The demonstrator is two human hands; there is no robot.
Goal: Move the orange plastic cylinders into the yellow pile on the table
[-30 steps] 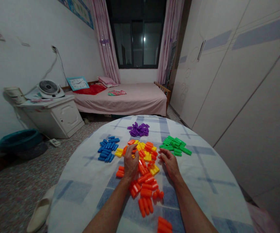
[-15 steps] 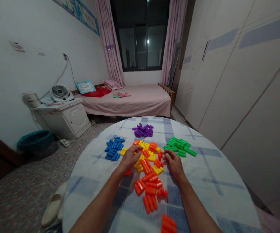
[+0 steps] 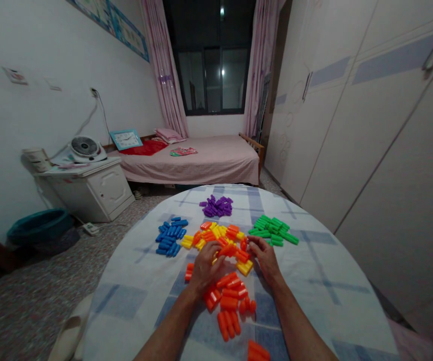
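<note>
A round table [image 3: 337, 296] under a blue-checked white cloth carries small plastic cylinders sorted by colour. In the middle lies a mixed orange and yellow heap [image 3: 222, 238]. My left hand [image 3: 206, 266] rests palm down on the heap's near left part, fingers curled over orange pieces. My right hand [image 3: 264, 256] sits at the heap's right edge, with its fingertips pinched on a small red-orange piece. An orange pile [image 3: 229, 303] lies between my forearms.
Blue pieces [image 3: 170, 234] lie left, purple ones [image 3: 217, 206] at the far side, green ones [image 3: 272, 229] right. Beyond the table stand a pink bed [image 3: 201, 160], a white cabinet with a fan [image 3: 84, 183], a teal basin [image 3: 36, 228] and wardrobes [image 3: 370, 125] along the right.
My left hand has pulled back toward me over the orange pieces. My right hand has shifted slightly left at the heap's edge. The camera has shifted a little.
</note>
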